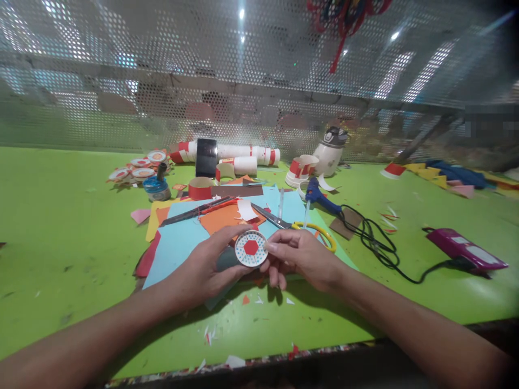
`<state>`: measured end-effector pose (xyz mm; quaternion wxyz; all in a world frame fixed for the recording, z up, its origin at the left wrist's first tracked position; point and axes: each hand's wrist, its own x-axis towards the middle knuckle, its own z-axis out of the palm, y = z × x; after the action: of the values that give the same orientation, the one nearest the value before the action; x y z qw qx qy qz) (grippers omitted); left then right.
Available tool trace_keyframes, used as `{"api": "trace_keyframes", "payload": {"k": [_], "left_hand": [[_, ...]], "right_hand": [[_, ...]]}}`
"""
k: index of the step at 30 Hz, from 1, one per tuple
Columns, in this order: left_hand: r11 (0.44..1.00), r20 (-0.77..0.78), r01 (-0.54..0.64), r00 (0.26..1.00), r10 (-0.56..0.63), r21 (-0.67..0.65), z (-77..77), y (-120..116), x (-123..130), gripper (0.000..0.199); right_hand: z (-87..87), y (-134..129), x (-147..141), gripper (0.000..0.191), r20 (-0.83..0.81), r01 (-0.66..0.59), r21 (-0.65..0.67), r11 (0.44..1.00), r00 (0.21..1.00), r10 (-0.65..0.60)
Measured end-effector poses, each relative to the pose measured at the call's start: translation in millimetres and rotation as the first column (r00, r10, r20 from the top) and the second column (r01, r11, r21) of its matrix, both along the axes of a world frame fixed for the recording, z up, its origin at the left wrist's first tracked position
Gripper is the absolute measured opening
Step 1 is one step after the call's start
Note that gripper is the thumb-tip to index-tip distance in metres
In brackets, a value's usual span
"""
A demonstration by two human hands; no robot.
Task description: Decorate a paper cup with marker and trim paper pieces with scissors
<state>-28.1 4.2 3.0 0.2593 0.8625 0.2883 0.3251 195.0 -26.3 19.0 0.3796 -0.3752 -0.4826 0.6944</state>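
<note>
A small round paper piece [245, 258] with a white rim, blue dots and a red hexagon at its centre is held between my hands, above the stacked coloured paper. My left hand [205, 265] curves around its left side, thumb below and fingers above. At its right edge my right hand [300, 254] grips with thumb and forefinger, the other fingers curled underneath. Whether the piece has depth behind its face is hidden. Just beyond lie yellow-handled scissors [326, 237], orange-red-handled scissors [198, 209] and light blue paper [178, 254].
A blue glue gun [320, 197] has a black cord running to a purple box [466, 248]. Behind stand a blue jar [157, 189], a dark phone [206, 158], white-and-red paper cups [302, 170] and a bottle [330, 154]. Paper scraps litter the green table [89, 243].
</note>
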Motion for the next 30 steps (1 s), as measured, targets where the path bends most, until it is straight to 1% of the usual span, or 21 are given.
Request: {"api": "trace_keyframes", "payload": {"k": [10, 16, 26, 30], "left_hand": [[1.000, 0.004, -0.019, 1.000, 0.019, -0.008, 0.9, -1.9, 0.3, 0.052], [1.000, 0.022, -0.019, 1.000, 0.019, -0.001, 0.2, -0.9, 0.6, 0.049], [0.999, 0.017, -0.017, 1.000, 0.018, -0.045, 3.7, -1.9, 2.2, 0.048], [0.998, 0.007, -0.035, 0.999, 0.035, -0.061, 3.2, -1.1, 3.2, 0.049]], "right_hand": [[0.2, 0.0, -0.8, 0.031, 0.016, -0.010, 0.000, 1.000, 1.000, 0.010], [-0.2, 1.0, 0.7, 0.030, 0.037, 0.010, 0.004, 1.000, 0.999, -0.010], [-0.5, 1.3, -1.2, 0.033, 0.056, 0.010, -0.006, 1.000, 0.998, -0.009], [-1.5, 1.8, -0.8, 0.034, 0.072, 0.016, -0.008, 1.000, 0.997, -0.016]]}}
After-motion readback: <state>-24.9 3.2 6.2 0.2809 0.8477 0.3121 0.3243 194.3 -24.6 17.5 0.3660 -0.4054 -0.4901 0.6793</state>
